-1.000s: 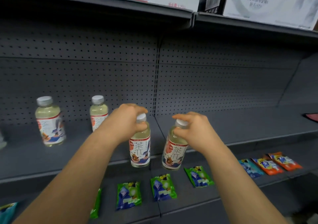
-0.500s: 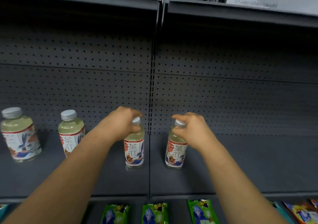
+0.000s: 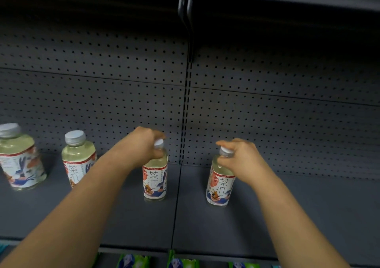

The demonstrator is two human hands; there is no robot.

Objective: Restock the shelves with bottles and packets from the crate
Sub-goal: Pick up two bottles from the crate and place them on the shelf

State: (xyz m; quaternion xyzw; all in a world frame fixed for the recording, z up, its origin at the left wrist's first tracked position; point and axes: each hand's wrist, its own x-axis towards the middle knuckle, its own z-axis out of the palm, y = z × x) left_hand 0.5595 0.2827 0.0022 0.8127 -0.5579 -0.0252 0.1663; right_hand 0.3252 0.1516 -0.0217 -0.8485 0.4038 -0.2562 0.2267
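Note:
Two pale tea bottles with white caps and red-white-blue labels stand upright on the grey shelf (image 3: 287, 216). My left hand (image 3: 141, 144) grips the cap and neck of the left tea bottle (image 3: 155, 182), just left of the shelf seam. My right hand (image 3: 240, 157) grips the cap and shoulder of the right tea bottle (image 3: 220, 187), just right of the seam. Both bottle bases rest on the shelf. The crate is out of view.
Two more tea bottles (image 3: 79, 162) (image 3: 19, 160) stand further left on the same shelf. Behind is a perforated back panel (image 3: 287, 123) with a vertical post (image 3: 186, 113). Green packets (image 3: 133, 261) lie on the shelf below. The shelf right of my right hand is bare.
Both bottles went from held above the shelf edge to standing deeper on the shelf, and they are now further apart. My view has moved closer and tilted down.

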